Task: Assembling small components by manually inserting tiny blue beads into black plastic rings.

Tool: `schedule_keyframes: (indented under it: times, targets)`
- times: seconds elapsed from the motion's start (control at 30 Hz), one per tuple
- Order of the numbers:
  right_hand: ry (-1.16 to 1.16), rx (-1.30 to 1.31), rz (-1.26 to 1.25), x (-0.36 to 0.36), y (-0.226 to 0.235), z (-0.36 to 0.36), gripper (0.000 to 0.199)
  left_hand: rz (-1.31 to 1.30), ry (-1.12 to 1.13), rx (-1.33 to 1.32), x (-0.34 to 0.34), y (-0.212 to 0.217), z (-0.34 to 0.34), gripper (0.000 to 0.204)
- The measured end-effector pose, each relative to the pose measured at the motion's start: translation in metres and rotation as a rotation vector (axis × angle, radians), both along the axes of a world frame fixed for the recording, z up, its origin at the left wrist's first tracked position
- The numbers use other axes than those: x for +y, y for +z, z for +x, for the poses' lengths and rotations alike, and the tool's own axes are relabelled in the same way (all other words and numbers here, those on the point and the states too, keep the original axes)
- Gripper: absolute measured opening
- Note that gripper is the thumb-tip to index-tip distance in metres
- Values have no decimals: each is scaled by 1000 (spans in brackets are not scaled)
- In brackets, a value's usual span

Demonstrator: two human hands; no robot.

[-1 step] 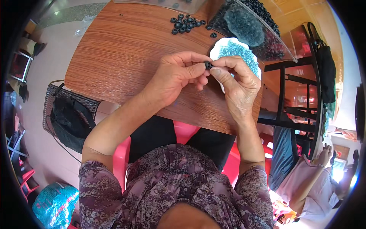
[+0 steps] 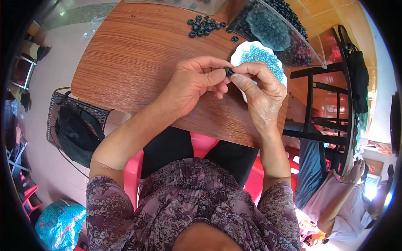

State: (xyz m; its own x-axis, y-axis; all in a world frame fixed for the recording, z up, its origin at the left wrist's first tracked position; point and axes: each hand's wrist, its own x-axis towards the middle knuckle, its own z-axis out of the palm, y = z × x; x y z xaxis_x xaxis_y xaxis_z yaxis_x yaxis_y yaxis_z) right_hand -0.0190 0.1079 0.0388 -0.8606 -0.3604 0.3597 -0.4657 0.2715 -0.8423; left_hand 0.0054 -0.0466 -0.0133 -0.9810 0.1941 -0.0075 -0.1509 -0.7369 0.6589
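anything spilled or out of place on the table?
Nothing looks spilled. The black rings lie in a loose pile on the wooden table, the teal beads stay inside the white dish, and both hands pinch one ring.

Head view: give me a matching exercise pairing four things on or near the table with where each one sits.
Things:
1. small black ring
2. white dish of teal beads
3. loose pile of black rings
4. dark bag in a basket

Places:
A. on the floor, left of the table
B. pinched between left hand and right hand
C. far side of the table
D. behind the right hand

Pairs: 1-B, 2-D, 3-C, 4-A
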Motion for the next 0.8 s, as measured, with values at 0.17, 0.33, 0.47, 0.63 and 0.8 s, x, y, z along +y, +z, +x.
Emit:
schedule_keyframes:
  times: [0.17,0.33,0.47,0.63,0.8]
  targets:
    - [-6,-98,20,1,6,-1,15,-33,20,10,2,-2,-1,20]
    - [23,-17,123,2,11,-3,18,-88,36,-4,1,1,1,19]
    - [53,87,204,4,14,-6,17,-98,-13,3,1,-1,0,19]
    - [179,144,320,6,17,-14,14,-118,-52,-33,0,-3,1,18]
    - [240,-245,215,7,23,-24,18,-141,-86,-8,0,-6,0,18]
